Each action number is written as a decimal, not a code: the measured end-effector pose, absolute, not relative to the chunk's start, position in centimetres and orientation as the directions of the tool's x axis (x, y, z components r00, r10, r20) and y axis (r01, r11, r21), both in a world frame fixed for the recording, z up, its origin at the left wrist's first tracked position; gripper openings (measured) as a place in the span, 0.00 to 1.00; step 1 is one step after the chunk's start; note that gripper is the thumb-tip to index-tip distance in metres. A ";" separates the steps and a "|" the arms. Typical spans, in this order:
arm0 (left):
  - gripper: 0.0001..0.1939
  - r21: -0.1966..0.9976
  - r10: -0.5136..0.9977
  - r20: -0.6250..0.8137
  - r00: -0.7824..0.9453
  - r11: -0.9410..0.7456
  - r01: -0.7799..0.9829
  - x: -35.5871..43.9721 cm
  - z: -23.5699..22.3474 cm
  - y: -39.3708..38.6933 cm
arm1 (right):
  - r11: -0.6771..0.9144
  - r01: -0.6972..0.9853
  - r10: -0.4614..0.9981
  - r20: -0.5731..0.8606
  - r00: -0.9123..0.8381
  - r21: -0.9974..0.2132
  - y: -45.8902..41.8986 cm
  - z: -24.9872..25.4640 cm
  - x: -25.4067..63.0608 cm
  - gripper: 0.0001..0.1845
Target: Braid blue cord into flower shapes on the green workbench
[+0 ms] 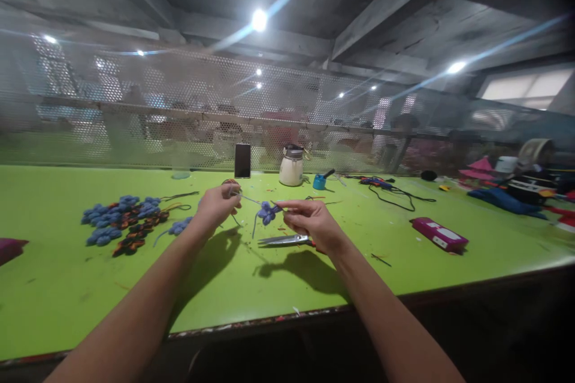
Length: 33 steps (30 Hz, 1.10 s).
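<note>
A small blue yarn flower hangs above the table between my hands, a loose tail of yarn dangling from it. My right hand pinches the flower at its right side; a thin dark line by the fingertips is too small to name. My left hand is closed on a blue strand of yarn stretched across to the flower. Scissors show below my right hand, blades pointing left, their orange handles partly hidden by it. Another blue yarn flower lies beside my left wrist.
Blue flowers and dark orange-flecked yarn pieces are piled at left. Along the back stand a phone, a cream jug and a small blue pot. A purple box and dark cord lie at right.
</note>
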State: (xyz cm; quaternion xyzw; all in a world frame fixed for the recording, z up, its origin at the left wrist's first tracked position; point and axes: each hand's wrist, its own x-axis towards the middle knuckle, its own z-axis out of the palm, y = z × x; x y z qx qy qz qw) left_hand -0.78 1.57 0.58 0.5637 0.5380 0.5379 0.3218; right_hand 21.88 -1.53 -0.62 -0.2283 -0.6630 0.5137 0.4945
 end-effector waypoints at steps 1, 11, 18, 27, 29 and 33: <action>0.13 0.942 0.947 0.264 -0.182 -0.212 0.261 -1.0 0.5 1.8 | 0.361 -0.241 0.812 0.431 -0.394 -0.901 -1.4 -0.5 22.1 0.18; 0.20 0.871 0.915 0.336 0.224 -0.212 -0.443 -0.6 3.2 -1.2 | 0.331 -0.378 0.818 0.463 -0.342 -0.864 0.1 -0.2 24.1 0.15; 0.24 0.836 0.840 0.449 0.304 -0.274 -0.476 -0.8 3.9 -2.5 | 0.282 -0.401 0.784 0.451 -0.427 -0.871 0.1 -0.8 23.9 0.15; 0.17 0.847 0.965 0.191 0.182 -0.255 0.467 -0.2 1.5 0.2 | 0.225 -0.335 0.799 0.370 -0.474 -0.915 -0.3 -0.7 23.7 0.15; 0.21 0.935 0.931 0.193 0.310 -0.271 0.231 -0.3 2.1 -0.7 | 0.219 -0.329 0.803 0.361 -0.473 -0.918 -0.4 -0.5 23.7 0.15; 0.22 0.910 0.821 0.350 0.451 -0.183 -0.372 -0.1 3.1 -2.6 | 0.228 -0.309 0.777 0.363 -0.514 -0.924 -0.8 -0.4 23.5 0.14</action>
